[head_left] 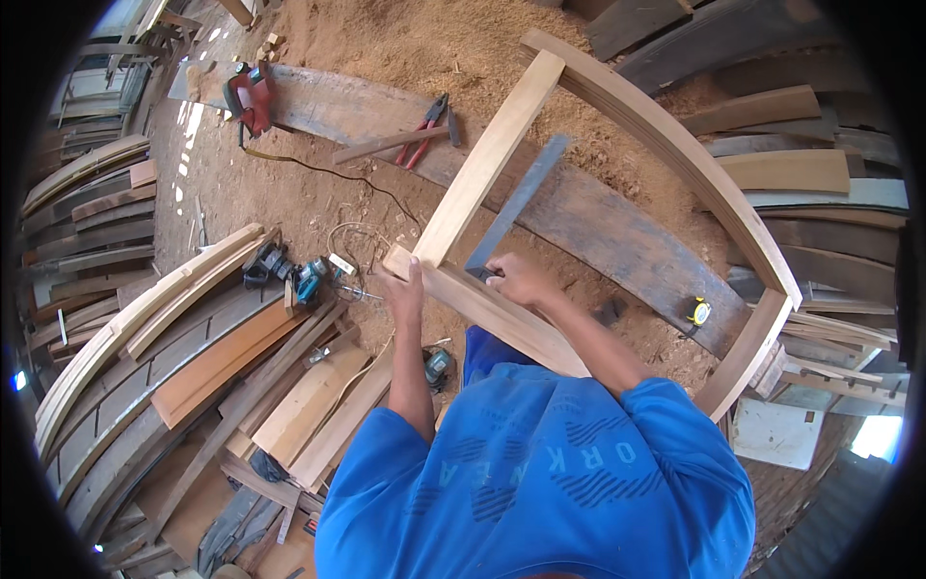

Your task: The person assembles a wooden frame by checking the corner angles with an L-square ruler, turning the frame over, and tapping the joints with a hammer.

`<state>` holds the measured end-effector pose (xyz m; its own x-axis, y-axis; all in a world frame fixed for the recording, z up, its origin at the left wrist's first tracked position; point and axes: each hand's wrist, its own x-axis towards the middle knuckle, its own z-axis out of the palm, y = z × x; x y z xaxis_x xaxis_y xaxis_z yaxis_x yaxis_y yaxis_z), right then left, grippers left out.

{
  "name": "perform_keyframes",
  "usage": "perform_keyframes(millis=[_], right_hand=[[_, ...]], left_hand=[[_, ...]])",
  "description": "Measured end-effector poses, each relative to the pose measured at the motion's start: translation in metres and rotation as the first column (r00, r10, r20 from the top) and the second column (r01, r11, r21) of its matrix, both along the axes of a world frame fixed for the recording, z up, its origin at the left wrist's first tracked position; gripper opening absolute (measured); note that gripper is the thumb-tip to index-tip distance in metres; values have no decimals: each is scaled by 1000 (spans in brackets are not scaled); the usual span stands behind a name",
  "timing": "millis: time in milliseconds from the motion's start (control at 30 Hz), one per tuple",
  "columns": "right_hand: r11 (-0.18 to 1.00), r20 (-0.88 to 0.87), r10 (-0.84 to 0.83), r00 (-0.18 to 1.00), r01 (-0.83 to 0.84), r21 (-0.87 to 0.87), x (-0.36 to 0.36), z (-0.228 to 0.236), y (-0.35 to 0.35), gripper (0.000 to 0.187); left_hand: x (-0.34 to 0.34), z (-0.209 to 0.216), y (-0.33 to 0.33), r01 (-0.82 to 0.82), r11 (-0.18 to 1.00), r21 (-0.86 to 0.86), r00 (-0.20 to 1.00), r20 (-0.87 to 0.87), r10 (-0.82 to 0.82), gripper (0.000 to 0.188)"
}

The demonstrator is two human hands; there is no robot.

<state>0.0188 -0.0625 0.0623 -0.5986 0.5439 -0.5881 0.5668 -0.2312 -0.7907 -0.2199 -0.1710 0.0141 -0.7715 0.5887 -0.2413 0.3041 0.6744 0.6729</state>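
Note:
A large rectangular wooden frame (492, 159) of pale timber stretches away in front of me, its near rail (511, 323) close to my body. My left hand (402, 292) grips the near left corner of this frame, thumb on top of the rail. My right hand (524, 282) is closed around the handle of a handsaw (521, 201). The saw's grey blade points away from me inside the frame, beside the left crosspiece and apart from it along most of its length. Its handle is mostly hidden by my fingers.
A worn plank (617, 241) runs beneath the frame, bearing a yellow tape measure (699, 311), red-handled pincers (424, 132), a hammer (452, 125) and a red power tool (253, 99). Teal power tools (311, 278) and stacked boards (227, 362) lie at left. Sawdust (386, 48) covers the far ground.

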Motion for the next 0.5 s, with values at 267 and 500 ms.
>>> perform_keyframes(millis=[267,500], right_hand=[[993,-21,21,1000,-19,118,-31,-49,-18,27],[988,25,95,995,-97,118,-47,-41,-4,27]], left_hand=[[16,-11,-2,-88,972,220,916,401,-8,66],[22,9,4,-43,981,189,938,346,-25,58]])
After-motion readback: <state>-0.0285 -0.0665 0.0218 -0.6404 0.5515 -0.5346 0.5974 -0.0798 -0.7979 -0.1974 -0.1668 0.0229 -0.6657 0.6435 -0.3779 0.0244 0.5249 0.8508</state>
